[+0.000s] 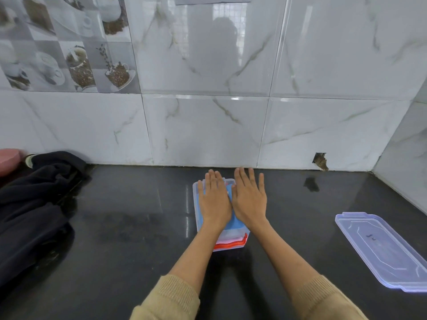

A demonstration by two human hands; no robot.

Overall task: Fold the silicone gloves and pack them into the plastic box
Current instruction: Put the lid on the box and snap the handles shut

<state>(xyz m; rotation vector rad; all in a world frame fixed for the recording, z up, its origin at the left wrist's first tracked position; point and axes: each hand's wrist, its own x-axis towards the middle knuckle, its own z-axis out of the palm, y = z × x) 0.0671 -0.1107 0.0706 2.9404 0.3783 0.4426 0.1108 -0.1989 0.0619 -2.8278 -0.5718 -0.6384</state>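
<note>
The folded silicone gloves (233, 224), blue over red, lie inside the plastic box (196, 199) on the dark surface (138, 215); left hand (215, 199) and right hand (249, 199) press them flat, fingers straight, grasping nothing, likely so the lid (381, 248), well apart to the right, fits.

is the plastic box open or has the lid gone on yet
Open. The clear plastic box has no lid on; both flat hands press its blue contents, and the clear rectangular lid lies apart on the black counter, off to the right.
</note>
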